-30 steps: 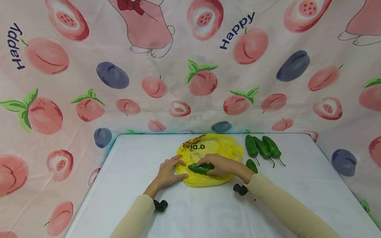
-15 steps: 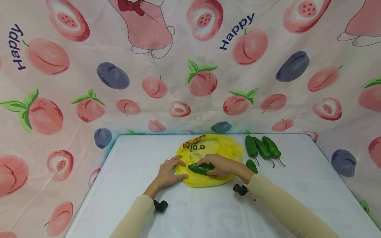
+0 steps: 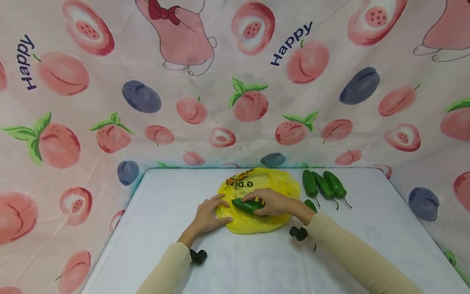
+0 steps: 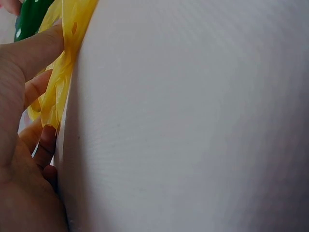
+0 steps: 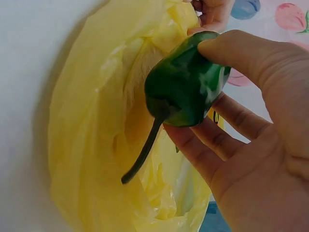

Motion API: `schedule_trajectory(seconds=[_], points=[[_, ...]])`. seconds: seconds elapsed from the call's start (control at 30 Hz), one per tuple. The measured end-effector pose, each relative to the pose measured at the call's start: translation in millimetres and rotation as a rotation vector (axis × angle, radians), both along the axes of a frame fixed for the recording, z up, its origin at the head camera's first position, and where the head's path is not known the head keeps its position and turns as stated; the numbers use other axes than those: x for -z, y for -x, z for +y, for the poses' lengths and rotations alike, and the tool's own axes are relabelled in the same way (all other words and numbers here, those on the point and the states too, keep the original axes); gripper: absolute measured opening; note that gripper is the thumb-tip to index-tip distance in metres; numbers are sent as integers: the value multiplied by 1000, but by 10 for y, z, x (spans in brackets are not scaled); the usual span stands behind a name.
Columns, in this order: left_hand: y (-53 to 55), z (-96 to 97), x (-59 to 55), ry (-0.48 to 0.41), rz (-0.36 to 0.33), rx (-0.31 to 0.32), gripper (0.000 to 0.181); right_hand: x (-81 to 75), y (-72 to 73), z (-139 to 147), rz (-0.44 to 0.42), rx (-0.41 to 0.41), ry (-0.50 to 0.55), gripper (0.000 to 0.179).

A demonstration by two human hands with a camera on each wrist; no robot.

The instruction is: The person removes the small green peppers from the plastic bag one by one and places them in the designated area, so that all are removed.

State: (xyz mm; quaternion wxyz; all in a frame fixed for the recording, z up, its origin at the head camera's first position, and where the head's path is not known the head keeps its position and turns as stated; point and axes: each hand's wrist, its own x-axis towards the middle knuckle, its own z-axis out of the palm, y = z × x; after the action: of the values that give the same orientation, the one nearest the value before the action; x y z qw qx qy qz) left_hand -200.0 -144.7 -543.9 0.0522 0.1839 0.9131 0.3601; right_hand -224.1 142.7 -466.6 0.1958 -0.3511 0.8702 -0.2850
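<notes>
Fingers (image 5: 231, 53) of your right hand (image 3: 273, 203) curl round the green pepper (image 3: 247, 206) at its thick stem end, holding it over the yellow plastic bag (image 3: 264, 185) mid-frame on the table (image 3: 367, 228). Your left hand (image 3: 207, 214) pinches the bag's thin rim. Judging by its gloss, the pepper is firm, light and slippery; grip its body, not the stalk. The film is limp and likely tears easily.

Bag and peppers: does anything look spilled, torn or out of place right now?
Nothing stands out. The yellow bag lies crumpled but shows no tear, the left hand holding its edge. The right hand grips one pepper over it. Three peppers lie side by side on the table, a fourth beside the right wrist.
</notes>
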Motion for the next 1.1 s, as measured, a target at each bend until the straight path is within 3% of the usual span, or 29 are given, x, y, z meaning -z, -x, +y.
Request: schedule_trajectory(seconds=[0.27, 0.63, 1.1], points=[[-5, 5, -5, -6, -10, 1, 40, -69, 18, 16, -10, 49, 110, 47], [9, 17, -5, 10, -8, 11, 41, -45, 73, 25, -24, 97, 312, 49], [10, 13, 10, 8, -2, 6, 39, 1, 1, 173, -24, 165, 372, 50]])
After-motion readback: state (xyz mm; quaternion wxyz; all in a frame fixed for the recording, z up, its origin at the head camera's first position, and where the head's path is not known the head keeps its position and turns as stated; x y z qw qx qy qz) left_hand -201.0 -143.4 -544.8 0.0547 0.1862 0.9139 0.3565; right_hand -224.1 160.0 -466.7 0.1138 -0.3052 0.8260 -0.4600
